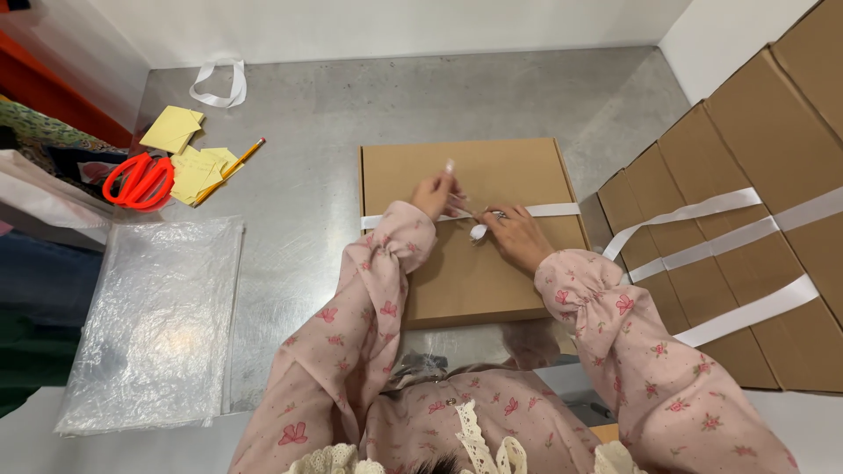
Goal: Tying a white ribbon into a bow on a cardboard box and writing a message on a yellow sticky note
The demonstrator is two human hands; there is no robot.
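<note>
At the middle of the desk [307, 184] a flat cardboard box [474, 263] is laid, crossed by a white ribbon [553, 210]. The ribbon is pinched over the lid by the left hand [436, 195] and the right hand [516, 235], both closed on it. Near the far left corner, red scissors [139, 181], yellow paper notes [180, 145] and a pencil [230, 170] are seen; ribboned boxes [746, 228] are stacked at the right edge.

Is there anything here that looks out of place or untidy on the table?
Nothing looks damaged or spilled. The yellow paper notes lie in a loose, scattered pile beside the red scissors, with a pencil across them. A spare loop of white ribbon lies alone at the far edge.
</note>
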